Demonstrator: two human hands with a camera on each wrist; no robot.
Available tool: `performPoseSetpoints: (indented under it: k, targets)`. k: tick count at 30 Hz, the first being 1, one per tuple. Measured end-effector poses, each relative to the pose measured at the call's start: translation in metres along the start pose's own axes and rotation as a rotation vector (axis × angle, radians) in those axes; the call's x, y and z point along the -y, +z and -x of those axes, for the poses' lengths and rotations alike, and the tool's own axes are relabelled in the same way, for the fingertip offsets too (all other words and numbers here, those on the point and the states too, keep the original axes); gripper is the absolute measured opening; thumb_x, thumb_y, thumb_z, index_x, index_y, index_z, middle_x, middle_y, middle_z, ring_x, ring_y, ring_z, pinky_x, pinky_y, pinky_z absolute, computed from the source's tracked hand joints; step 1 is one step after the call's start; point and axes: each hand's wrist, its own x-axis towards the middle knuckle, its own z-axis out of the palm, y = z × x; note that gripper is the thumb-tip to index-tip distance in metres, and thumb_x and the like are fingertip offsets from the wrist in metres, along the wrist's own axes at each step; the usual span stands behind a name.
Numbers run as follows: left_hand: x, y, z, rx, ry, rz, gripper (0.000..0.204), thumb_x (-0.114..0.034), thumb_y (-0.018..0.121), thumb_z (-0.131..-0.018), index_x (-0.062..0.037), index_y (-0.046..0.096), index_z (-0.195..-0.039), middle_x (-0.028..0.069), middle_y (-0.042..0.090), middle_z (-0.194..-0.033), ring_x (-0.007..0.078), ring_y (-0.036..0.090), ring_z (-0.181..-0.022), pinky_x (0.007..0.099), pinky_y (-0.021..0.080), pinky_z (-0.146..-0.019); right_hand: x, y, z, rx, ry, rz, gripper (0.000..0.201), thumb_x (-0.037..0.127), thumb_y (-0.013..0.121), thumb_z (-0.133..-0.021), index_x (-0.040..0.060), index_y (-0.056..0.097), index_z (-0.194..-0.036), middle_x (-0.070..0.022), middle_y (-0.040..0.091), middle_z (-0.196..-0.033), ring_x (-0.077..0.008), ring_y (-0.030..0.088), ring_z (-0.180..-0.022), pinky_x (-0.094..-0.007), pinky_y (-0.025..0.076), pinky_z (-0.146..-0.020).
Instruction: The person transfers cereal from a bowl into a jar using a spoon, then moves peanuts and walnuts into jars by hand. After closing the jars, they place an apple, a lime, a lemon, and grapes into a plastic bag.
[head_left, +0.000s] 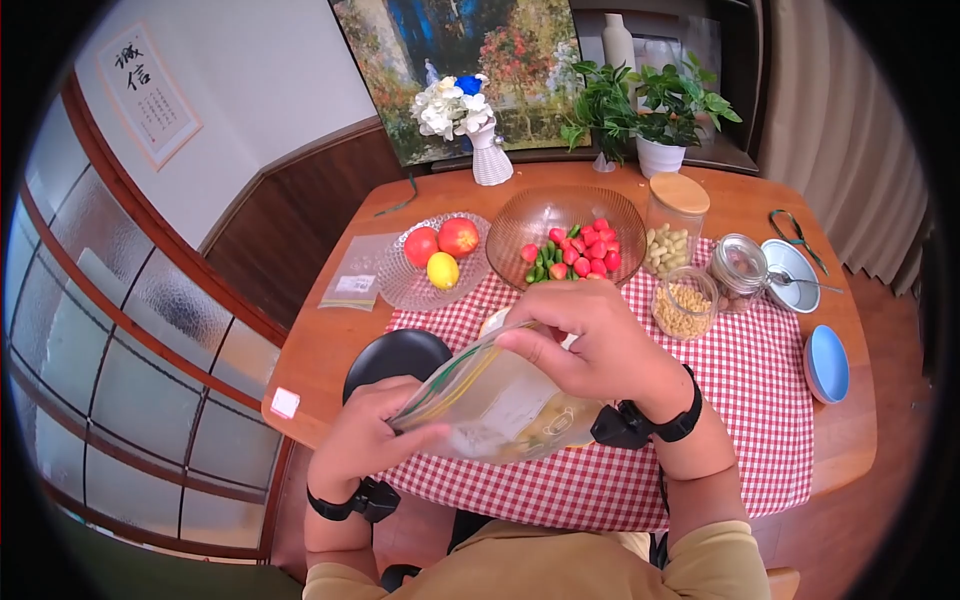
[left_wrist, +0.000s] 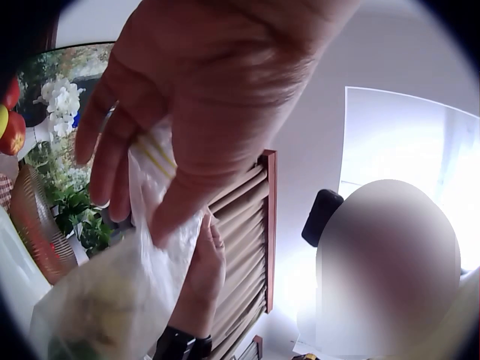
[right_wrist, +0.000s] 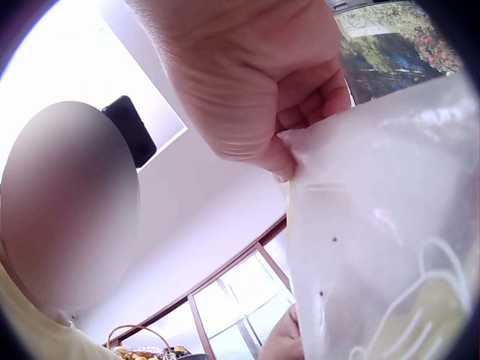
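Note:
A clear zip bag (head_left: 500, 405) with green and yellow lines along its mouth is held up over the near side of the table. My left hand (head_left: 365, 435) pinches its left end between thumb and fingers. At the upper right corner, my right hand (head_left: 590, 340) grips the edge with thumb and curled fingers. Pale yellowish contents lie low in the bag (left_wrist: 112, 300) in the left wrist view, with a green patch near the bottom. A black round plate (head_left: 397, 355) is partly hidden behind the left hand and the bag.
Behind the hands stands an amber glass bowl (head_left: 510, 225) of radishes and green peppers. A glass plate (head_left: 395, 285) with fruit is to its left. Jars of nuts (head_left: 668, 245), a white bowl (head_left: 790, 275) with a spoon and a blue bowl (head_left: 826, 364) line the right side.

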Motion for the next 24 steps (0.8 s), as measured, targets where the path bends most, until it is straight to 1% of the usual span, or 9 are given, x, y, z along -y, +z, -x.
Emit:
performPoseSetpoints:
  k: [1,3,5,7,8,13,16,18,24]
  targets:
    - [0.002,0.000,0.001,-0.001,-0.002,0.000,0.023,-0.012,0.074,-0.075,0.0006,0.064,-0.092,0.0091,0.059,-0.077,0.0177,0.056,-0.070,0.0287,0.044,-0.064,0.001,-0.003,0.001,0.001,0.000,-0.002,0.011,0.015,0.065,-0.082,0.0041,0.064,-0.081,-0.0110,0.057,-0.065,-0.0250,0.056,-0.057,-0.0338,0.043,-0.054]
    - [0.005,0.001,0.000,-0.124,-0.107,-0.053,0.019,-0.011,0.074,-0.075,0.0007,0.065,-0.087,0.0086,0.058,-0.069,0.0185,0.056,-0.066,0.0281,0.044,-0.061,0.005,-0.011,0.004,-0.033,0.112,0.010,0.011,0.014,0.066,-0.081,0.0034,0.063,-0.081,-0.0117,0.058,-0.066,-0.0255,0.057,-0.059,-0.0339,0.044,-0.054]
    - [-0.004,0.003,-0.008,-0.161,-0.165,-0.031,0.018,-0.012,0.075,-0.073,-0.0006,0.065,-0.084,0.0081,0.060,-0.069,0.0209,0.057,-0.067,0.0292,0.044,-0.063,0.004,-0.011,0.006,-0.045,0.115,-0.010,0.010,0.013,0.066,-0.081,0.0034,0.063,-0.081,-0.0117,0.058,-0.066,-0.0256,0.058,-0.059,-0.0335,0.044,-0.053]
    - [-0.010,0.006,-0.016,-0.278,0.047,-0.299,0.019,-0.013,0.076,-0.070,-0.0027,0.066,-0.083,0.0090,0.062,-0.072,0.0240,0.059,-0.069,0.0310,0.045,-0.065,0.003,-0.009,0.005,-0.056,0.110,-0.029,0.009,0.012,0.066,-0.081,0.0035,0.063,-0.080,-0.0117,0.058,-0.066,-0.0257,0.058,-0.059,-0.0332,0.044,-0.052]
    - [-0.019,0.011,-0.021,-0.354,0.072,-0.351,0.021,-0.014,0.077,-0.068,-0.0044,0.066,-0.083,0.0090,0.063,-0.073,0.0261,0.060,-0.071,0.0324,0.045,-0.067,0.002,-0.006,0.006,-0.037,0.101,-0.057,0.009,0.012,0.066,-0.081,0.0035,0.063,-0.080,-0.0116,0.058,-0.066,-0.0254,0.057,-0.059,-0.0331,0.044,-0.052]
    - [-0.035,0.020,-0.029,-0.335,0.073,-0.310,0.018,-0.013,0.076,-0.070,-0.0043,0.066,-0.083,0.0092,0.062,-0.072,0.0249,0.060,-0.068,0.0324,0.045,-0.066,0.000,-0.004,0.007,-0.017,0.049,-0.074,0.008,0.011,0.066,-0.081,0.0036,0.063,-0.080,-0.0107,0.058,-0.065,-0.0238,0.056,-0.057,-0.0327,0.043,-0.052]
    - [-0.036,0.022,-0.033,-0.322,0.092,-0.304,0.016,-0.011,0.075,-0.072,-0.0036,0.066,-0.082,0.0092,0.062,-0.071,0.0243,0.060,-0.065,0.0317,0.045,-0.063,0.002,-0.013,0.010,0.023,0.125,-0.103,0.008,0.011,0.066,-0.081,0.0037,0.062,-0.081,-0.0101,0.058,-0.066,-0.0225,0.056,-0.057,-0.0327,0.044,-0.053]
    - [-0.034,0.023,-0.035,-0.323,0.094,-0.265,0.015,-0.010,0.074,-0.072,-0.0030,0.065,-0.082,0.0093,0.061,-0.071,0.0240,0.059,-0.064,0.0312,0.045,-0.061,0.000,-0.021,0.009,0.137,0.117,-0.105,0.008,0.011,0.067,-0.080,0.0038,0.062,-0.081,-0.0095,0.057,-0.066,-0.0217,0.056,-0.056,-0.0321,0.043,-0.052]
    - [-0.034,0.027,-0.043,-0.352,0.138,-0.186,0.018,-0.008,0.074,-0.073,-0.0019,0.066,-0.087,0.0104,0.063,-0.077,0.0228,0.061,-0.068,0.0305,0.047,-0.063,-0.003,-0.022,0.010,0.131,0.114,-0.101,0.010,0.011,0.067,-0.080,0.0035,0.062,-0.083,-0.0093,0.057,-0.066,-0.0210,0.055,-0.056,-0.0313,0.041,-0.051]
